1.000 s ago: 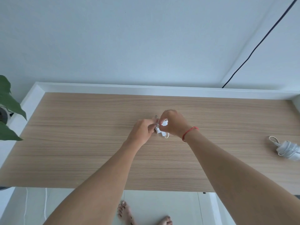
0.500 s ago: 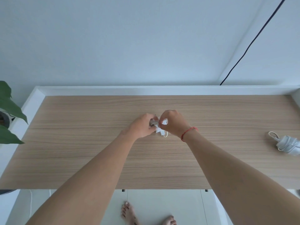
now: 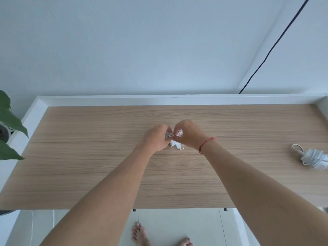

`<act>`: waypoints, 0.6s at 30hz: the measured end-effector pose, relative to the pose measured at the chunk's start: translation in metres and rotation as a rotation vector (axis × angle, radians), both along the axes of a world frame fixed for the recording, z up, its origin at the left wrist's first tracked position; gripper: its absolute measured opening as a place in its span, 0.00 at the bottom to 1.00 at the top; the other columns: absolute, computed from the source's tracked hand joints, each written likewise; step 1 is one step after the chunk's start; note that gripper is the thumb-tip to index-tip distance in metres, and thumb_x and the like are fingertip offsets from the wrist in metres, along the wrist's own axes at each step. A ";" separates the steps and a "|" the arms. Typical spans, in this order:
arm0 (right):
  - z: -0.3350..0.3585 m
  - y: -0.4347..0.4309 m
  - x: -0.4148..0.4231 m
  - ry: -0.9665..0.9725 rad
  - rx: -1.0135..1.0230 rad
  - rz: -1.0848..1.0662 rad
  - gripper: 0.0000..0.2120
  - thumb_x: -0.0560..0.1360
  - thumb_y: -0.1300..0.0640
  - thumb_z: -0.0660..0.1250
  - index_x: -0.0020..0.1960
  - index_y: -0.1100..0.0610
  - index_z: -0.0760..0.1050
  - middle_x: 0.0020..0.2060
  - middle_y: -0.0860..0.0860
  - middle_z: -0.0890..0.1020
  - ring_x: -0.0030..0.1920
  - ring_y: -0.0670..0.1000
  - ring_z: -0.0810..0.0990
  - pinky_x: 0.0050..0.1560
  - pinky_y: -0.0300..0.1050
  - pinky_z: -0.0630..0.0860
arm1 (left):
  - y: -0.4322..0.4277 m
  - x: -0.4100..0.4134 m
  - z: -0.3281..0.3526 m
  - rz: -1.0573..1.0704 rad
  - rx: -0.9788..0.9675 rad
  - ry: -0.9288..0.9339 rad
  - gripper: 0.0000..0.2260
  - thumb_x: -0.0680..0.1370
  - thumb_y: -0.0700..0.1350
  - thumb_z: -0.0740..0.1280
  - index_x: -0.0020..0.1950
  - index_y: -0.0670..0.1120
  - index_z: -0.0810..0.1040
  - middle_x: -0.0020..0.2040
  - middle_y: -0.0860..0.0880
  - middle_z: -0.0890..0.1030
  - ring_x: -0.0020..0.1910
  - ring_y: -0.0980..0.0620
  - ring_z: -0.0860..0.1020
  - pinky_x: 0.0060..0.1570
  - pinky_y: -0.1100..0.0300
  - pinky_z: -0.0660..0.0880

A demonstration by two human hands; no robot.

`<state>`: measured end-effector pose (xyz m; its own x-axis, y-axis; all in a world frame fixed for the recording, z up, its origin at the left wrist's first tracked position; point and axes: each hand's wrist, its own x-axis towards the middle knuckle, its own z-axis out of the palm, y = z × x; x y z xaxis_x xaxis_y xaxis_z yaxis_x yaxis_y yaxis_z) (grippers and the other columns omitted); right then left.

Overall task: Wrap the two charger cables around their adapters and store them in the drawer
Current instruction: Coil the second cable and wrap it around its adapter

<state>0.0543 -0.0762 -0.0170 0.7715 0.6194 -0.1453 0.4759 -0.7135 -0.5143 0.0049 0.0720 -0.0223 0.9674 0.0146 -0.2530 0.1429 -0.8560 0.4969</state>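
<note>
One charger (image 3: 313,159) was seen already wrapped, laid near the right edge of the desk (image 3: 88,157). At the desk's middle, the second adapter (image 3: 174,145) was gripped by the left hand (image 3: 156,139) and its cable (image 3: 180,133) pinched by the right hand (image 3: 188,135). That wrapping was judged nearly finished. Both were left to be stored, and no drawer was seen.

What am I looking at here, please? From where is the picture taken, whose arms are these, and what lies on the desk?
No machine is here: a person works with two bare hands. The camera sits on the person's head and looks forward and down, so both arms reach in from below. The left hand and right hand together hold a small white charger over the middle of the wooden desk; the fingers hide most of it. A second charger, its cable already wrapped round it, lies near the desk's right edge. A plant stands at the left.
</note>
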 end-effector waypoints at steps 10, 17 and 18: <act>-0.003 -0.003 0.000 -0.035 0.000 0.053 0.03 0.74 0.59 0.70 0.46 0.58 0.81 0.47 0.51 0.79 0.48 0.51 0.77 0.47 0.40 0.71 | 0.005 0.002 -0.002 0.004 -0.097 0.033 0.10 0.74 0.44 0.71 0.55 0.49 0.79 0.54 0.49 0.81 0.47 0.49 0.80 0.48 0.52 0.78; 0.000 0.000 0.003 0.000 -0.064 0.052 0.03 0.68 0.62 0.70 0.42 0.59 0.79 0.44 0.48 0.72 0.47 0.54 0.78 0.47 0.46 0.76 | 0.007 0.003 -0.004 0.034 -0.211 0.061 0.06 0.75 0.45 0.70 0.52 0.48 0.80 0.50 0.49 0.82 0.41 0.50 0.82 0.45 0.52 0.80; -0.001 0.001 0.002 -0.003 -0.060 0.039 0.03 0.68 0.62 0.70 0.42 0.60 0.79 0.44 0.48 0.72 0.46 0.54 0.78 0.45 0.46 0.76 | 0.006 0.003 -0.004 0.041 -0.226 0.064 0.07 0.75 0.45 0.70 0.52 0.48 0.80 0.51 0.49 0.82 0.42 0.49 0.82 0.47 0.50 0.80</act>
